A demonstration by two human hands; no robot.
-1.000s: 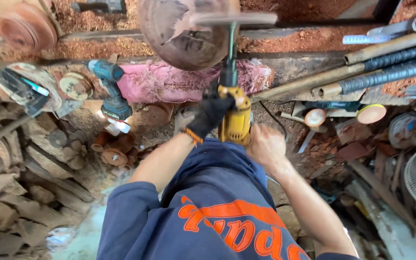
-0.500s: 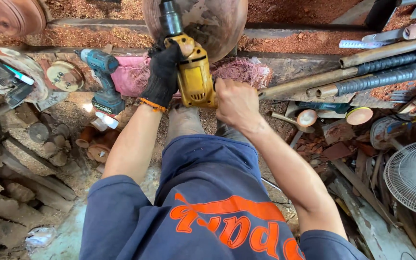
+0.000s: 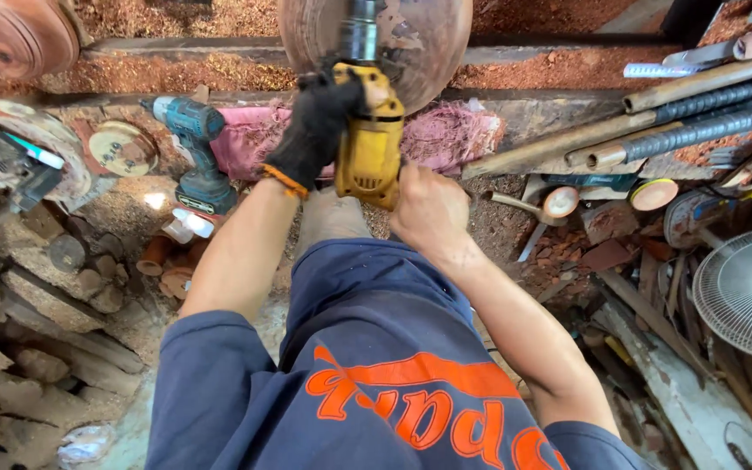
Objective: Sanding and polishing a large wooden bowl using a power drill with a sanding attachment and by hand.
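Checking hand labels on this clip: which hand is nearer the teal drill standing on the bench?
Left. The gloved left hand grips the yellow power tool just right of the teal drill; the bare right hand sits farther right.

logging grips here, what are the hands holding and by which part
Both hold the yellow power tool: gloved left hand around its upper body, bare right hand at its lower rear end.

Navy shirt, black-gloved left hand (image 3: 313, 132)
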